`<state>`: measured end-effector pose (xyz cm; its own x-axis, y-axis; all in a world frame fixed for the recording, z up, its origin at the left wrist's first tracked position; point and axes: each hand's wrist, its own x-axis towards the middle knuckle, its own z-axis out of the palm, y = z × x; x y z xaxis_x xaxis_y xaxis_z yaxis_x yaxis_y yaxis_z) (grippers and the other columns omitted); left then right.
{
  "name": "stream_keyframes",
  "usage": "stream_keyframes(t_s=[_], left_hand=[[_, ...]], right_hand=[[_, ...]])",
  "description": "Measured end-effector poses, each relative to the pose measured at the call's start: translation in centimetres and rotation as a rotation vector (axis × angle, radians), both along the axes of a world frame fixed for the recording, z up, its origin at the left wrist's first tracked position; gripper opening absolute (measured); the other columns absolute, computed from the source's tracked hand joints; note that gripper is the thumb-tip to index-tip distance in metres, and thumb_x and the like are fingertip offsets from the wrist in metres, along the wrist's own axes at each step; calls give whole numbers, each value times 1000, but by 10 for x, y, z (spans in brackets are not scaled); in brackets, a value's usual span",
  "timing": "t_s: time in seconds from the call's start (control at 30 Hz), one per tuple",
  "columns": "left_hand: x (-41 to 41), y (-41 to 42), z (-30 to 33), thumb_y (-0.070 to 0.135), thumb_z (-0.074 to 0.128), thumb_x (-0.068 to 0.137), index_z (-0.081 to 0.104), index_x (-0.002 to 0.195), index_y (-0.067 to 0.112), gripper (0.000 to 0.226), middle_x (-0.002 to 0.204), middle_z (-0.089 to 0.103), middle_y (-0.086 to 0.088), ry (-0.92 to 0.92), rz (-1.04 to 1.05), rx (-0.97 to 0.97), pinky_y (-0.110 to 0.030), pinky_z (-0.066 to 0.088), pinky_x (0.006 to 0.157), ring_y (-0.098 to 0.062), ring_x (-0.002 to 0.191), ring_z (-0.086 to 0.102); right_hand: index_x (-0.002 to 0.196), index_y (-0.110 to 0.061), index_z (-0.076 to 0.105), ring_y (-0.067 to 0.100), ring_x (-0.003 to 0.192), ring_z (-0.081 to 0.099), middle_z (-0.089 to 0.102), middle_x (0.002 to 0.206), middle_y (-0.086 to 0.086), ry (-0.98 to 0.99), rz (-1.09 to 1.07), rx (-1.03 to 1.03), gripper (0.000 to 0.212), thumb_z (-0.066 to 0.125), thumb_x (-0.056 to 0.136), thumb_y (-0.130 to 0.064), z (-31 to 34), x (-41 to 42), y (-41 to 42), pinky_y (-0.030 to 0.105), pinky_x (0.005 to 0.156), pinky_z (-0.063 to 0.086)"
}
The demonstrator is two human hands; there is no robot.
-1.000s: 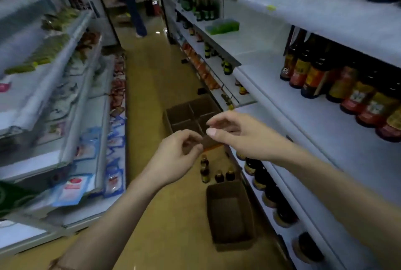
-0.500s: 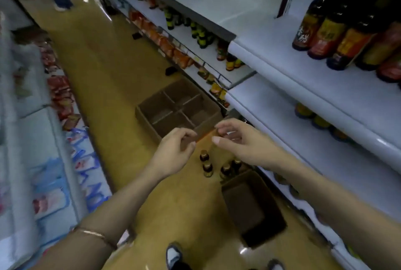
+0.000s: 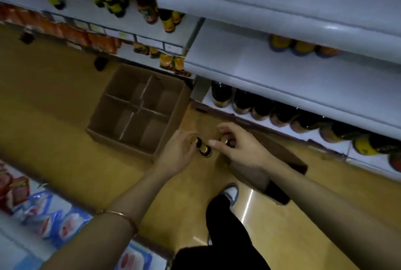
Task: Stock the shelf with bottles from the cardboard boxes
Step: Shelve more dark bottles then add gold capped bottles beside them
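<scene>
Gold-capped bottles (image 3: pixel 205 149) standing on floor between divided cardboard box (image 3: pixel 138 110) and shelf (image 3: pixel 282 96). Left hand (image 3: pixel 178 152) curling round one cap, right hand (image 3: pixel 238 148) pinching another. Gripping necks firmly, lifting straight up, avoiding knocking the neighbouring bottle.

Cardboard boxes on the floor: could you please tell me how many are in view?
2. The divided cardboard box sits left of the hands; the second cardboard box lies under the right forearm, partly hidden.

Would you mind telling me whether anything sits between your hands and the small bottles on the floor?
Nothing visible does. The left hand and the right hand are already at the caps of the small bottles, which stand on the open floor between the divided cardboard box and the dark box.
</scene>
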<state>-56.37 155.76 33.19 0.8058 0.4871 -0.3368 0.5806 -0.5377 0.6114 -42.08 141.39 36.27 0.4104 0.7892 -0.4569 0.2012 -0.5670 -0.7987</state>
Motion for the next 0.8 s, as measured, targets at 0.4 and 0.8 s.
stream_keyframes(t_s=[0.4,0.8], left_hand=[[8,85,-256,7,63,88,42,140,7,55,144,38,-13,136,-153,-92,-2,18,94,-16,131,34],[9,114,-490,-2,67,81,20,151,18,87,154,26,0,127,-68,-262,-26,25,113,-15,141,28]], right_hand=[[143,-25,38,10,127,38,38,139,-2,73,-88,-112,73,71,82,-48,-239,-9,56,23,106,34],[150,-36,25,20,143,18,11,157,-1,68,-121,-146,89,78,79,-41,-465,-55,85,22,102,26]])
